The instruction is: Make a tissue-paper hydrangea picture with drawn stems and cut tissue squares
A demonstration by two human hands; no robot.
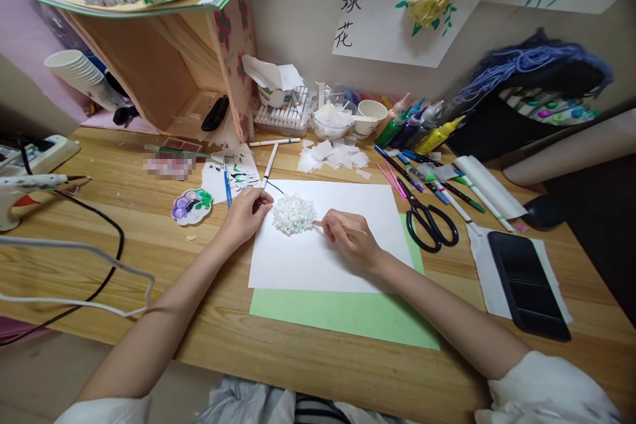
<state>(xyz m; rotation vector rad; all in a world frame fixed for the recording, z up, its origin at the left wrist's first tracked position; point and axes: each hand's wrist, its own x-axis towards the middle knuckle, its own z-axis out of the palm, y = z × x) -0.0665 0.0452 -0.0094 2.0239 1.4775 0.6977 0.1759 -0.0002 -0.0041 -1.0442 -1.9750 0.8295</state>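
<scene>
A round, ruffled white paper flower (294, 214) with faint green tints lies on a white sheet of paper (342, 271). My right hand (350, 235) is closed around a thin wooden paintbrush (356, 232), whose tip touches the flower's right side. At the sheet's left edge rests my left hand (247, 215), its fingers curled together beside the flower; whatever they may hold is hidden. A palette (192, 206) with purple, green and black paint sits to the left of that hand.
Green paper (342, 318) lies under the white sheet. To the right are black scissors (431, 222), several pens and a black case (529, 285). Torn paper pieces (332, 156), a bowl (332, 122) and paint bottles (417, 126) stand behind. A glue gun (30, 189) and cables occupy the left.
</scene>
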